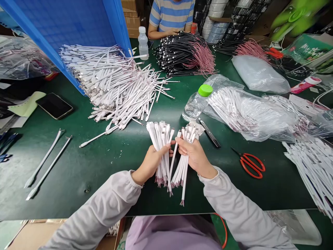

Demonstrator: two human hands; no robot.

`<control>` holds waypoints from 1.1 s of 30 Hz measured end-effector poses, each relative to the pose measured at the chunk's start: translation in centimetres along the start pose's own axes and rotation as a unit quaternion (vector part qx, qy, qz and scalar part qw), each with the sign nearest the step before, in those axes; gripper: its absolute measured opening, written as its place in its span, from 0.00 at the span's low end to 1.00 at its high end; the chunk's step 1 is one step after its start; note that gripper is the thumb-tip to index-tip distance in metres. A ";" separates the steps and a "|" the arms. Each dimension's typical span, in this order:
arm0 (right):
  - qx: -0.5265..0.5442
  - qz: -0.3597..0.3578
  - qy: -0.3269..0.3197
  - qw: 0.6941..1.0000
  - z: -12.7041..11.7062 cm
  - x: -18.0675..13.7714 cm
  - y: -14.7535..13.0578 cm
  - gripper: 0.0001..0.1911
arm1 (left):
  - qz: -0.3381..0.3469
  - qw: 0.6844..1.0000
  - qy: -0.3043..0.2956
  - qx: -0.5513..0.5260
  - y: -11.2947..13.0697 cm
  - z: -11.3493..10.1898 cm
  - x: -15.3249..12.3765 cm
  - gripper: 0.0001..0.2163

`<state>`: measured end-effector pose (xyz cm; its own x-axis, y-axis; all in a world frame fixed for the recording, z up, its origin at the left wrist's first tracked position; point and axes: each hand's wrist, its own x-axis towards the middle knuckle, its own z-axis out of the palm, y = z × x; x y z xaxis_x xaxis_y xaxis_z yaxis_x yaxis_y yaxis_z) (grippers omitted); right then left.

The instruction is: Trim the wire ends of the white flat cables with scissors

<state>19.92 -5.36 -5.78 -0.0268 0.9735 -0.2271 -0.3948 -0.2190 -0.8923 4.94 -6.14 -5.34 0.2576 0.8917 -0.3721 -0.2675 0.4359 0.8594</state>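
My left hand is closed round a bundle of short white USB cables, connectors up and frayed pinkish wire ends down. Close beside it, my right hand grips a second bundle of white USB cables. Between the two bundles, a single white cable slants down, its connector near the fingers of my right hand. Both bundles are held above the green table near its front edge. Beyond my hands spreads a large heap of white cables.
A utility knife and red-handled scissors lie to the right, near a green-capped bottle and bagged cables. At left are a phone and two loose cables. A blue crate stands behind; a co-worker sits opposite.
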 end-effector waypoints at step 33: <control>0.096 0.075 0.003 0.993 -0.1 0.1 0.2 0.17 | 0.009 0.999 -0.051 -0.015 0.4 0.1 0.2 0.13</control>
<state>19.95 -5.30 -6.01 -0.0930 0.9306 -0.3540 -0.5541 -0.3438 -0.7581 4.96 -5.82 -5.07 0.3446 0.8830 -0.3186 -0.2997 0.4251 0.8541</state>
